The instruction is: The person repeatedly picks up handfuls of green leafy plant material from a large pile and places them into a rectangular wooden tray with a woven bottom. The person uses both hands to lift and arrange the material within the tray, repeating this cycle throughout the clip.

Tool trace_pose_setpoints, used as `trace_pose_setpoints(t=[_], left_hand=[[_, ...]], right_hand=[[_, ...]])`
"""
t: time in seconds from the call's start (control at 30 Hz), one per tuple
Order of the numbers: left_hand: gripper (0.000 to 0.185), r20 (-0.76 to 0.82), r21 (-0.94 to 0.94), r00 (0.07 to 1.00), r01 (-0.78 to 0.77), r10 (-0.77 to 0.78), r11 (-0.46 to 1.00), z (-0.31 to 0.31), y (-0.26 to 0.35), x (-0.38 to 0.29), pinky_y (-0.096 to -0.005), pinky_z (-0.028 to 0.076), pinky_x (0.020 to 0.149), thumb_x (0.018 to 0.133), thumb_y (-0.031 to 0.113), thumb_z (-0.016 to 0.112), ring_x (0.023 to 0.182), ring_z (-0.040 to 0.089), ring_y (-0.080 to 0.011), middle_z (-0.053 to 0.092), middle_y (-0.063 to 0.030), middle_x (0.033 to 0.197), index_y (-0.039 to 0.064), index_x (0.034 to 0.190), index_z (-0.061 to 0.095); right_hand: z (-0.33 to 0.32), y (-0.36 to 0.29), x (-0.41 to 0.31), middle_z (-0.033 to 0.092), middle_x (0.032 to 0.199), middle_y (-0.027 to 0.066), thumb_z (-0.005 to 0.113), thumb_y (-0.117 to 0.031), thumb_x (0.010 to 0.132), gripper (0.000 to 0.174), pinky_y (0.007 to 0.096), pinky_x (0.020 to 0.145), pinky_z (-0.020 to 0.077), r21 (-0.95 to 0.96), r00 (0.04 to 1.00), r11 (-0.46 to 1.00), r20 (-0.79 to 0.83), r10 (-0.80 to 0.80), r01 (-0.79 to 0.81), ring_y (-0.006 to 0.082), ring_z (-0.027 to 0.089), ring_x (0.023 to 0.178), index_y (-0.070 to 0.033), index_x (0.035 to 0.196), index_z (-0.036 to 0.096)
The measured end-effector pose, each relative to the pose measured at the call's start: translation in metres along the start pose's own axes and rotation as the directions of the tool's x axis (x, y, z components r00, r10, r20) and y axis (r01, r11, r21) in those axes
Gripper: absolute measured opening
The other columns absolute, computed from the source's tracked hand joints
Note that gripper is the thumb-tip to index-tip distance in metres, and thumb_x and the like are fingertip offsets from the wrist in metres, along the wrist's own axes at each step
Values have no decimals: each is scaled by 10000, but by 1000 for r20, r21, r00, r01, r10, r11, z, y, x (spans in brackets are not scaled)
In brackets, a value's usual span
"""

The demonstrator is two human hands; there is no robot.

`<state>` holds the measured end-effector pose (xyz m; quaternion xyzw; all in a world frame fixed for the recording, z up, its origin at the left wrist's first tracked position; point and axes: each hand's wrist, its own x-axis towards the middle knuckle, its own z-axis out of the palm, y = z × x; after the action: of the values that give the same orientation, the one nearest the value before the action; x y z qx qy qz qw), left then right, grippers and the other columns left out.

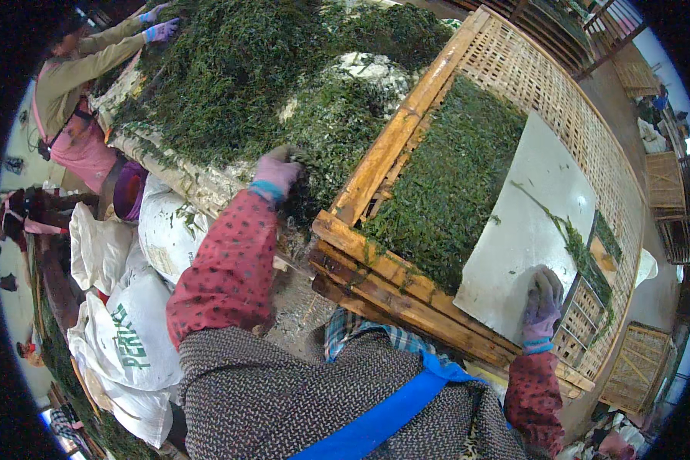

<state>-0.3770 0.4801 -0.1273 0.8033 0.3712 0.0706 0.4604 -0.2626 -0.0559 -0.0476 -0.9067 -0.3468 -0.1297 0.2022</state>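
My left hand (280,172), in a pink glove with a blue cuff, is at the near edge of a large heap of chopped green leaves (230,86); its fingers are blurred and partly hidden, so its grip is unclear. My right hand (541,302), in a similar glove, rests on a smooth pale sheet (537,224), fingers together; whether it grips the sheet I cannot tell. The sheet lies on a woven bamboo tray (586,132) with a wooden frame. Beside the sheet, a layer of the same leaves (448,178) covers part of the tray. A long green stem lies across the sheet.
More wooden frames (402,299) are stacked under the tray. White woven sacks (144,339) stand at the left. A co-worker in a pink apron (83,149) reaches into the heap's far left side. A slatted rack (540,29) stands at the top right, and more woven trays (635,368) at the right.
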Motion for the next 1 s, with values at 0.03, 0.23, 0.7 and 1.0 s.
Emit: trace_pose_setpoints(t=[0.03,0.23,0.7,1.0], left_hand=[[510,-9,-101,997,74,-76,992,-8,-2,3,-306,494,745,692,51,636,798,611,-205,653,-93,943,77,1195,549],[584,211,6,936,-289,281,957,-26,-17,-10,-267,491,685,708,-38,650,788,588,-146,631,-38,1029,82,1262,510],[450,-192,-686,981,-108,-37,719,-85,95,-5,-312,535,611,756,-98,536,708,633,-179,656,-108,892,-11,1197,512],[425,-237,-722,969,-223,68,655,-113,149,12,-360,474,896,708,0,610,951,608,-203,640,-58,1004,44,1124,540]], right_hand=[[1,0,0,543,1171,131,536,-129,858,248,422,937,411,8,1000,1000,-15,18,-18,324,510,1093,-83,1100,567],[3,1,1,546,1156,138,526,-129,863,254,423,916,418,-28,999,1000,-33,-5,5,331,517,1071,-85,1112,557],[1,0,-2,545,1173,138,533,-151,869,247,421,949,399,23,998,999,-45,38,-37,332,506,1108,-87,1105,573],[1,4,-5,555,1148,142,549,-129,830,263,435,927,410,55,995,998,-99,1,4,347,504,1090,-67,1084,577]])
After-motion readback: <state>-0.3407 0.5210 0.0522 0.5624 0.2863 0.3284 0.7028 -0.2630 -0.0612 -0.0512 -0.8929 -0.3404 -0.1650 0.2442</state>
